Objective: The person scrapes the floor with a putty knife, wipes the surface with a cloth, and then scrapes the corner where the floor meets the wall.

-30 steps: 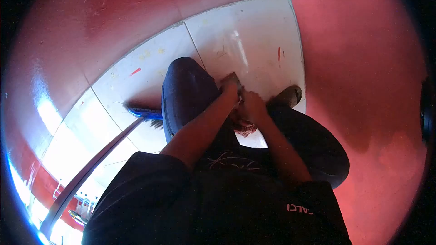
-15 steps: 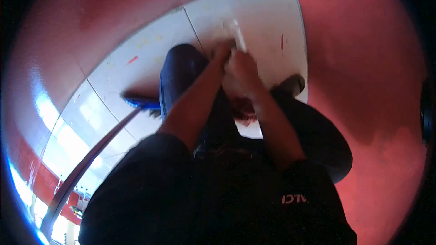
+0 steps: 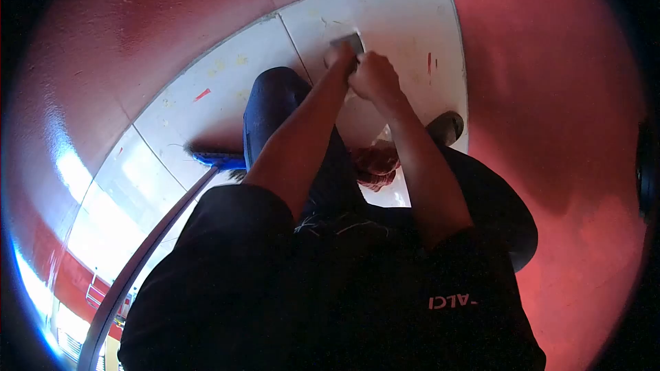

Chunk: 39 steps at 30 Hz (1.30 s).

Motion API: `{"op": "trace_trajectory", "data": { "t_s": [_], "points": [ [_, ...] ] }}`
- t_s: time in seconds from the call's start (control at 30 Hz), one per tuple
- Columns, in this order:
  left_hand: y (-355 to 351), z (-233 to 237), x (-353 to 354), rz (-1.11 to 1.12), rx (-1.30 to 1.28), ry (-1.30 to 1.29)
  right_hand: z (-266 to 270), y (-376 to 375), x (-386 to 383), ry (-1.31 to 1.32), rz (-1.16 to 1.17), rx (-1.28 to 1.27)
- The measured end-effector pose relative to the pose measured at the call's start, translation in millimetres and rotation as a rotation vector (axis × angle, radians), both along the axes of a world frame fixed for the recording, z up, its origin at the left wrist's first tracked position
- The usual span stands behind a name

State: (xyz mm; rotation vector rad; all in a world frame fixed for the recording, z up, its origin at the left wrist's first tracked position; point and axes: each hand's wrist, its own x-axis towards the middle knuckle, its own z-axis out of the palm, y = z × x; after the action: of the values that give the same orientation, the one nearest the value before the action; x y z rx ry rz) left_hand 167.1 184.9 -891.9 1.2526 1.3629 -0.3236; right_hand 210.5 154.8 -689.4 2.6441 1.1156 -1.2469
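Note:
Out in front of me, my left hand (image 3: 339,55) is closed at the dark, flat, square-edged blade of what looks like a scraper (image 3: 354,42), low over the white floor tiles (image 3: 392,14). Just behind it, my right hand (image 3: 375,75) makes a fist, apparently around the tool's handle, which the fingers mostly hide. The hands almost touch each other. Left-hand fingers are somewhat blurred. Between my legs, below the forearms, a crumpled reddish cloth (image 3: 377,165) lies on the floor.
A blue broom (image 3: 220,159) rests beside my left knee (image 3: 275,89), its long handle (image 3: 155,237) running down to the lower left. Red wall (image 3: 172,20) borders the tiles ahead, and a red surface (image 3: 550,96) lies to the right. Red paint marks (image 3: 202,94) dot the tiles.
Both hands have shifted slightly forward, away from my body. The dark blade now shows beyond the left hand, where a pale blurred streak was visible before.

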Motion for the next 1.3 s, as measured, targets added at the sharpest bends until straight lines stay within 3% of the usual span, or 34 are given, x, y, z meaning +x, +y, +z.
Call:
{"op": "trace_trajectory", "data": {
  "t_s": [0.13, 0.27, 0.3, 0.4, 0.57, 0.67, 0.77, 0.93, 1.1, 1.23, 1.3],
  "points": [
    [-70.5, -12.6, -32.5, -0.526, 0.055, 0.117, -5.9, -58.8, -39.7, -0.024, -0.068, -0.032],
    [-37.8, -42.0, -21.8, -0.680, 0.599, 0.151, -21.8, -23.5, -18.8, -0.048, -0.035, 0.076],
    [2.1, -31.4, -12.0, -0.531, 0.476, 0.103, -16.3, 4.6, -10.8, -0.061, -0.014, 0.072],
    [83.0, 54.2, 4.0, 0.331, -0.097, 0.039, -6.0, 58.7, -3.2, -0.053, 0.004, 0.040],
    [46.4, -12.2, -36.2, -0.307, 0.246, 0.099, -5.6, 37.4, -22.8, -0.028, 0.012, 0.054],
    [59.1, -16.4, -34.9, -0.305, 0.257, 0.114, -16.8, 41.1, -31.8, -0.030, -0.018, 0.028],
    [105.6, -6.8, -20.9, -0.147, 0.162, 0.052, -7.6, 68.0, -19.7, -0.013, -0.039, 0.075],
    [87.4, -14.5, -35.3, -0.373, 0.288, 0.126, -10.1, 56.6, -34.1, -0.011, -0.065, 0.056],
    [116.1, -11.4, -21.1, -0.246, 0.192, 0.072, -8.5, 77.5, -18.8, 0.025, -0.072, 0.101],
    [94.7, -29.5, -35.5, -0.531, 0.284, 0.166, -17.1, 61.0, -35.0, -0.017, -0.089, 0.058],
    [98.7, -21.2, -28.1, -0.423, 0.292, 0.140, -39.6, 76.5, -24.1, -0.050, -0.087, 0.163]
  ]
}}
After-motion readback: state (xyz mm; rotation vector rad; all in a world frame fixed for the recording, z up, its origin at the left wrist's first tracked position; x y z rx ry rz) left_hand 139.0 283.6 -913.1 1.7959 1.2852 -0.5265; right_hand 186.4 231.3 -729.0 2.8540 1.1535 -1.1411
